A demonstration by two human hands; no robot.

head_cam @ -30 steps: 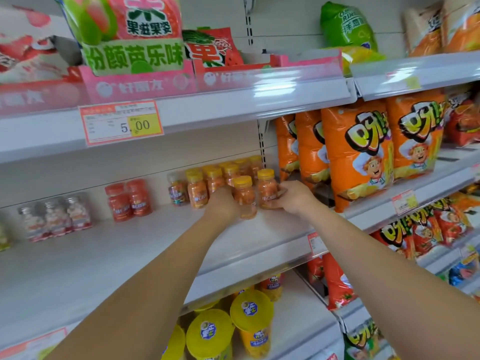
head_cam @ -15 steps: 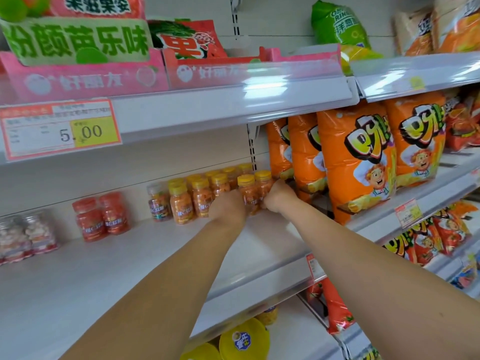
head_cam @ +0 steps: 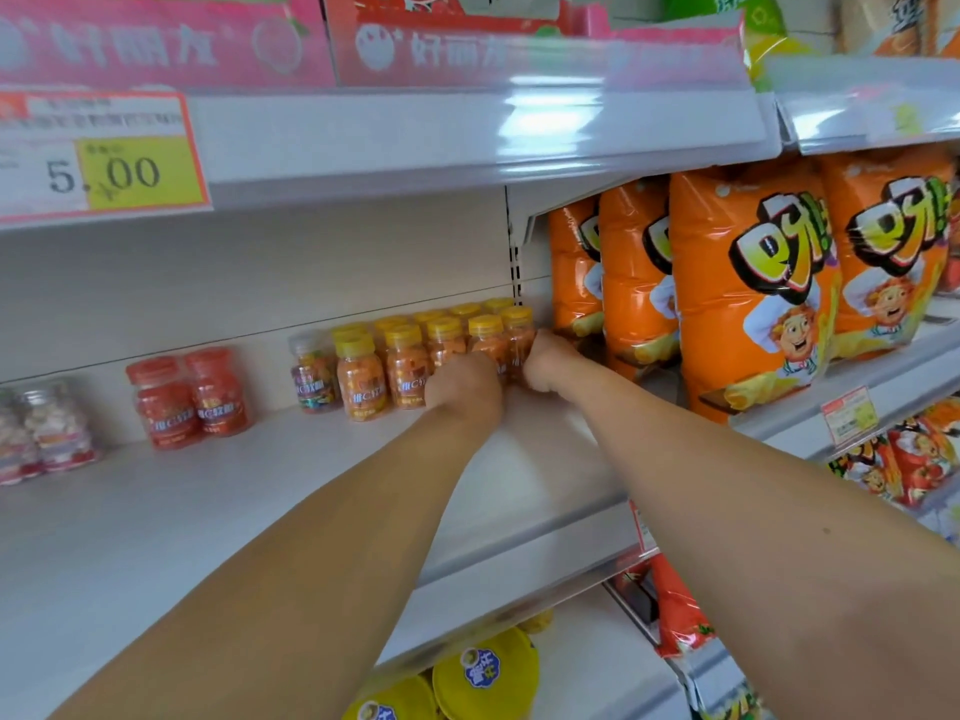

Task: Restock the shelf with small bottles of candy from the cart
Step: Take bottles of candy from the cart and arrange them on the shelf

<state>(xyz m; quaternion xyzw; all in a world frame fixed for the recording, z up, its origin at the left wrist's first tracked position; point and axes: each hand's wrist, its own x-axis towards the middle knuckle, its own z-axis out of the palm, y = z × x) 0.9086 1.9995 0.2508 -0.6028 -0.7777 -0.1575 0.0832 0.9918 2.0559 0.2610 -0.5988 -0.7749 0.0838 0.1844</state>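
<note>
Several small orange candy bottles with yellow caps (head_cam: pixel 405 356) stand in rows at the back of the white shelf (head_cam: pixel 218 501). My left hand (head_cam: pixel 465 384) grips one front-row bottle (head_cam: pixel 485 337) from the left. My right hand (head_cam: pixel 545 363) grips the bottle beside it (head_cam: pixel 517 330) at the row's right end. Both bottles stand upright against the row, their lower halves hidden behind my fingers. The cart is out of view.
Left of the orange row stand a multicoloured bottle (head_cam: pixel 311 376), two red bottles (head_cam: pixel 189 397) and pale bottles (head_cam: pixel 47 433). Orange snack bags (head_cam: pixel 748 283) fill the shelf to the right. An upper shelf with a price tag (head_cam: pixel 104 158) overhangs. Yellow-lidded tubs (head_cam: pixel 483 672) sit below.
Both hands have pushed the two bottles back across the shelf until they sit against the row of orange bottles. My view has moved closer and lower.
</note>
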